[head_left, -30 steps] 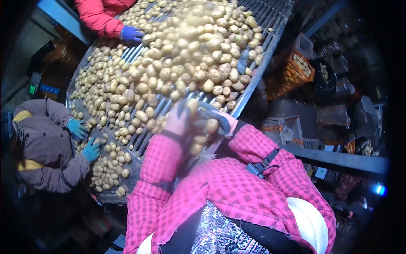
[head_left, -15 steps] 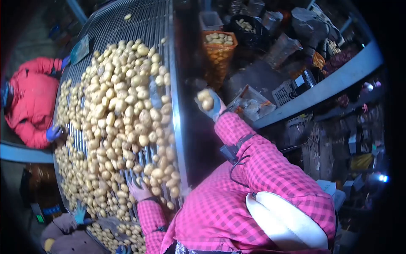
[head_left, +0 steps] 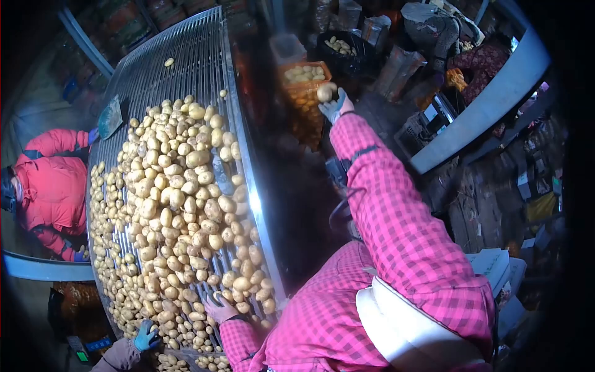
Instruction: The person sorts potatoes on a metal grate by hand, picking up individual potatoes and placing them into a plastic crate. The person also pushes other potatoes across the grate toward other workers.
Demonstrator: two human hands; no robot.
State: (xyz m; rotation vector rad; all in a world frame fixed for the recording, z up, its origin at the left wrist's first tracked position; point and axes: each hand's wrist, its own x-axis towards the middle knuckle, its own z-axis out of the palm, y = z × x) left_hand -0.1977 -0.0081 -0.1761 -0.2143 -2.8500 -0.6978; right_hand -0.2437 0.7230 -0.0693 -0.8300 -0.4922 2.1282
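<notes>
My left hand [head_left: 220,308] lies with fingers apart at the near right side of the potato heap [head_left: 176,204], touching potatoes on the slatted metal conveyor. My right hand [head_left: 336,106] is stretched far out beyond the conveyor's rail, its fingers spread. Just past those fingertips are a couple of pale potatoes [head_left: 325,93], at the edge of an orange crate [head_left: 319,69] filled with potatoes.
A metal side rail [head_left: 255,204] borders the conveyor. Across it a person in a red jacket [head_left: 56,180] stands; another's gloved hand [head_left: 146,336] is on the potatoes at lower left. A black tub [head_left: 342,49] of potatoes and a blue beam [head_left: 483,105] are at right.
My right hand has moved forward with the potatoes to the orange crate, its fingers now spread. My left hand stays by the heap. The gloved hand at lower left has shifted right.
</notes>
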